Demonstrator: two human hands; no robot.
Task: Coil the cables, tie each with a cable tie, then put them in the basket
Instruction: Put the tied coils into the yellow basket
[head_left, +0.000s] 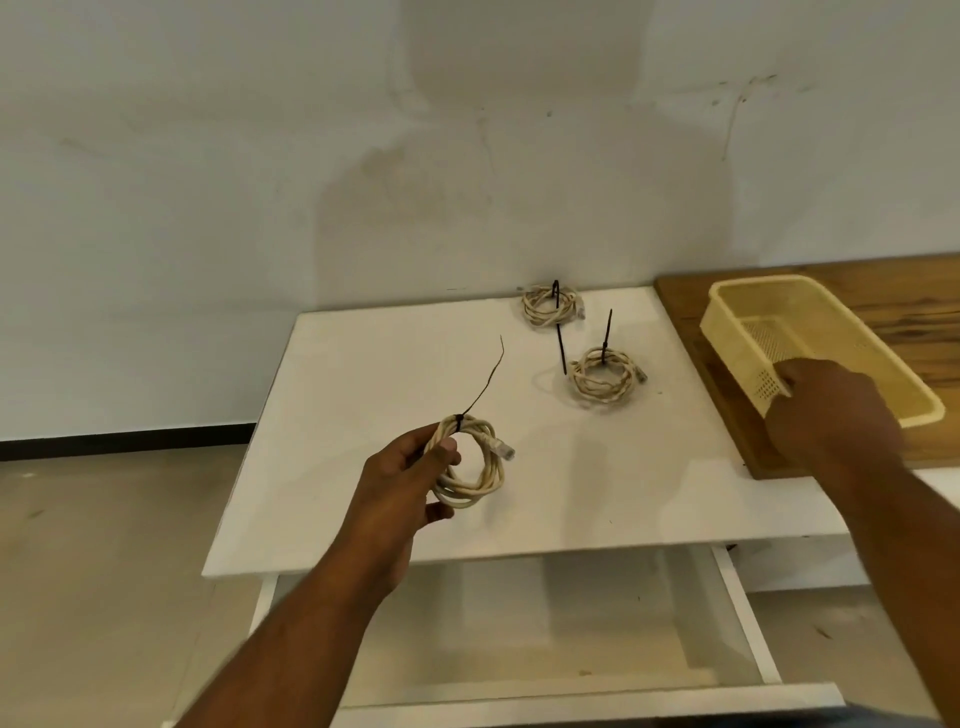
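Observation:
My left hand (400, 483) holds a coiled cream cable (475, 475) just above the white table; a black cable tie (480, 387) binds the coil and its long tail sticks up. A second tied coil (602, 379) lies mid-table, its tie tail upright. A third tied coil (548, 306) lies near the wall. At the right, my right hand (831, 410) grips the near left corner of the empty yellow plastic basket (810, 312), which sits on a wooden board.
The white table (389, 364) stands against a pale wall. The wooden board (883, 291) covers its right end. A white open drawer or frame (545, 623) projects below the table's front edge. Bare floor lies to the left.

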